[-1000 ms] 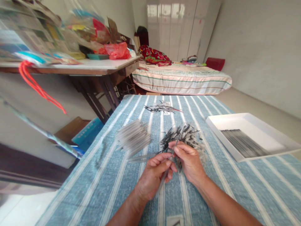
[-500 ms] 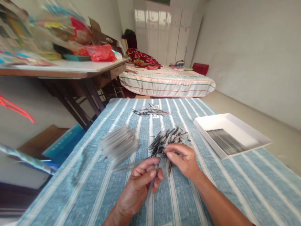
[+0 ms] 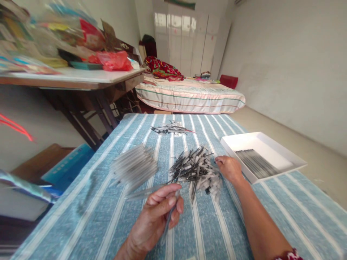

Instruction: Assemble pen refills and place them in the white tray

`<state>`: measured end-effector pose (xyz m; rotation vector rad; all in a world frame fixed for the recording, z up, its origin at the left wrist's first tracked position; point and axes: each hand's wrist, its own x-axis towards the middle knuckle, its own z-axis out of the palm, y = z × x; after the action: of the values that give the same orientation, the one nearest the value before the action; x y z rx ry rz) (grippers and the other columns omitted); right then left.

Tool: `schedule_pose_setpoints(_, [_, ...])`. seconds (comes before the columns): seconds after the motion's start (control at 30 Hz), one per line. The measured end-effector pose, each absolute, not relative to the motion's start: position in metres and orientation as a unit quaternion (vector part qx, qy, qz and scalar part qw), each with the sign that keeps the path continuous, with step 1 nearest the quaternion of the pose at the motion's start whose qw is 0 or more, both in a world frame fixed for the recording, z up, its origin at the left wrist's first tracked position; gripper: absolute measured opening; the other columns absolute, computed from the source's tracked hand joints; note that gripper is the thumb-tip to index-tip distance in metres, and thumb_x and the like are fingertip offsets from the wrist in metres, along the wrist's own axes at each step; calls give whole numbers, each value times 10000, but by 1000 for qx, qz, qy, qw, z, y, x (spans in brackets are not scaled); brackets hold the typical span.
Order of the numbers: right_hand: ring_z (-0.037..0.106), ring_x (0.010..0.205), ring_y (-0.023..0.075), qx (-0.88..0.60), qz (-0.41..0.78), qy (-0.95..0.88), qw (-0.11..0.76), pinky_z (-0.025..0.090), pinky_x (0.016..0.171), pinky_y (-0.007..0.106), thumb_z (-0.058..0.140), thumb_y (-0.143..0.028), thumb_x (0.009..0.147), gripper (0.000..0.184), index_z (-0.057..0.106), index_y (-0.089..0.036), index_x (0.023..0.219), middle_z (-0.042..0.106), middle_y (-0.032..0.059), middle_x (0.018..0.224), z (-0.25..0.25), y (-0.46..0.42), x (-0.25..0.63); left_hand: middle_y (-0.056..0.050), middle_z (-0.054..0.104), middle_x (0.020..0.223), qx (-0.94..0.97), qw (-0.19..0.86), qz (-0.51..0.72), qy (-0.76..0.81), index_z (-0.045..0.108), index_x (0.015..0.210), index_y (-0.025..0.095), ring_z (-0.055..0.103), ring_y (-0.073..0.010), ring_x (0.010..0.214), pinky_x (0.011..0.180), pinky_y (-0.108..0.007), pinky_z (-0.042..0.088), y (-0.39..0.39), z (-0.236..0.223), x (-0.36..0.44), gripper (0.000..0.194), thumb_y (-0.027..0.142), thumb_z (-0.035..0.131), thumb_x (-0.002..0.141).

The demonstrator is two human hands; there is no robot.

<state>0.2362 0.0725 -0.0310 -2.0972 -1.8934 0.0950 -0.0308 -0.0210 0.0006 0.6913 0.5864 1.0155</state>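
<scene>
My left hand point(image 3: 161, 211) is closed round a slim grey pen-like stick point(image 3: 168, 220), which slants down toward the near side of the table. To the right, my right hand point(image 3: 230, 169) hovers by the edge of a loose pile of short black and clear pieces point(image 3: 195, 166). Its fingers are pinched together, and what they hold, if anything, is too small to make out. Left of the pile lies a neat stack of clear, pen-like tubes point(image 3: 135, 162), with a few separate tubes point(image 3: 141, 193) in front of it.
A white open box point(image 3: 284, 155) at the right holds a row of dark sticks point(image 3: 256, 162). Further back lies a small heap of thin dark pieces point(image 3: 172, 128) on the striped cloth point(image 3: 114, 224). A cluttered side table point(image 3: 108, 80) stands left; a bed point(image 3: 189, 97) is behind.
My right hand has left the stick and moved right, past the pile toward the white box. My left hand keeps the stick. The camera view has turned right.
</scene>
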Motion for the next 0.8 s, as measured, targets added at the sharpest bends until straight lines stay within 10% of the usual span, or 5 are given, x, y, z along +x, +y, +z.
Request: schedule_pose_setpoints(0.8, [638, 862, 254, -784, 78, -614, 43, 412, 641, 279, 487, -169, 708, 234, 679, -180, 842, 691, 126, 883, -31, 88, 245, -34, 646, 593, 363, 770, 427, 304, 667, 947, 169, 469, -75, 398, 354, -173, 345, -21, -9, -24, 239, 241, 674, 719])
